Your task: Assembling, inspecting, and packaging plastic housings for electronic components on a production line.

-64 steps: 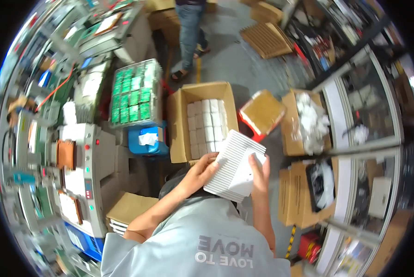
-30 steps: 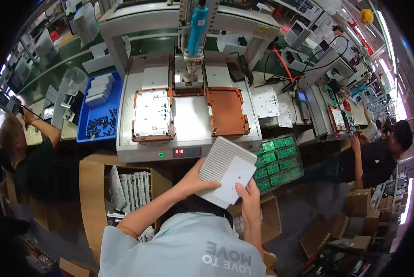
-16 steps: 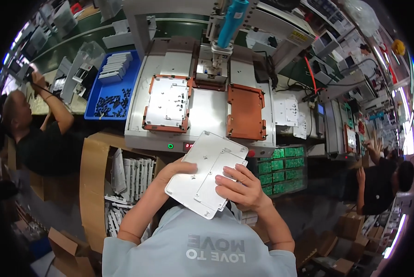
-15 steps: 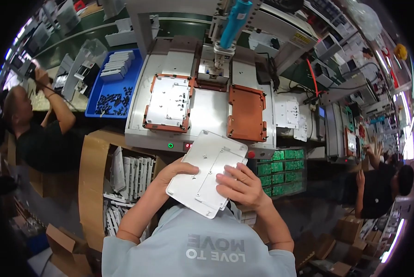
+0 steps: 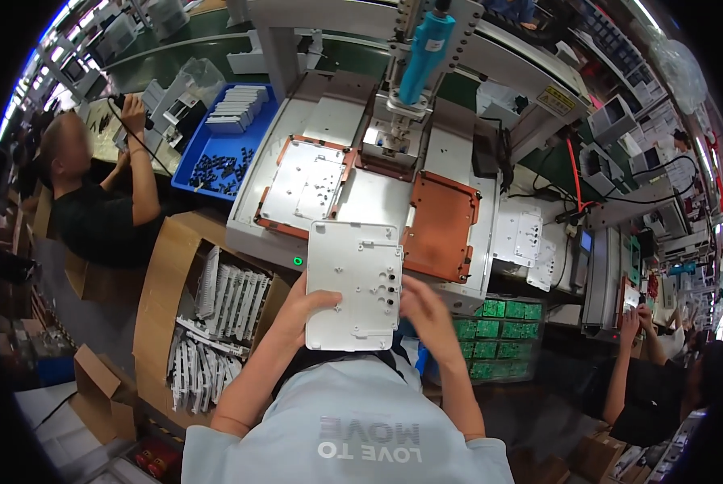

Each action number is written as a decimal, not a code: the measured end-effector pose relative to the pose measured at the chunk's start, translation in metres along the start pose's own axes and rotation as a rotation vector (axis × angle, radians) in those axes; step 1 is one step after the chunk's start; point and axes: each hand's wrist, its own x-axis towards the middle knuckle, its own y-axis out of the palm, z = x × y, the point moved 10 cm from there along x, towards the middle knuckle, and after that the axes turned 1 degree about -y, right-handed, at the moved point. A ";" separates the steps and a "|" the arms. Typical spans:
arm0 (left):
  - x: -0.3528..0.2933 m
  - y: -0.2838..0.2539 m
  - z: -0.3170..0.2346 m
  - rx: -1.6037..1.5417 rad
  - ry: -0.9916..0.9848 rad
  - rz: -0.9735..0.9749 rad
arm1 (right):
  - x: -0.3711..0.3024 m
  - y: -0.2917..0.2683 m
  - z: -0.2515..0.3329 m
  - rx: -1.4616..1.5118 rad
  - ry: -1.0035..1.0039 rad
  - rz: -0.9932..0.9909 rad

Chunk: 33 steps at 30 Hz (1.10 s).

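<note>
A white plastic panel, flat with rounded corners, small posts and a column of black pieces near its right side, is held in front of my body. My left hand is closed on its left edge, with the thumb lying across the face. At the panel's right edge is my right hand, its fingers bent and slightly blurred. Whether those fingers grip the edge or a small piece cannot be made out. Beyond the panel, another white panel lies in the left orange-brown fixture; the right orange-brown fixture holds no panel.
A press with a blue cylinder stands over the bench. A blue bin holds black and white parts. White parts fill a cardboard box at left. Green circuit boards sit at right. One co-worker is at left, another at right.
The panel has turned more upright in view, and its black pieces now show. My right hand has moved off its face to the right edge. My left hand keeps hold.
</note>
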 end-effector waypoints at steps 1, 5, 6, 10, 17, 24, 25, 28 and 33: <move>0.002 0.000 0.005 0.002 -0.010 -0.025 | 0.003 0.009 0.000 0.148 0.026 -0.001; 0.016 0.017 0.010 0.075 0.010 -0.017 | 0.010 -0.001 0.009 0.317 0.088 -0.043; 0.020 0.023 0.009 0.111 0.030 -0.004 | 0.011 -0.012 0.010 0.309 0.079 -0.082; 0.044 0.054 0.001 0.548 0.204 0.203 | 0.018 -0.092 0.021 0.138 -0.058 -0.368; 0.079 0.131 0.016 1.496 0.708 0.503 | 0.059 -0.172 -0.015 -0.039 0.002 -0.502; 0.148 0.147 0.058 1.767 0.824 0.513 | 0.094 -0.168 -0.048 -0.063 0.093 -0.285; 0.154 0.149 0.062 1.837 0.776 0.490 | 0.094 -0.173 -0.049 -0.126 0.099 -0.296; 0.161 0.149 0.070 2.031 0.678 0.448 | 0.088 -0.175 -0.006 -0.899 -0.197 -0.435; 0.163 0.153 0.073 2.115 0.699 0.449 | 0.098 -0.174 -0.011 -0.799 0.056 -0.237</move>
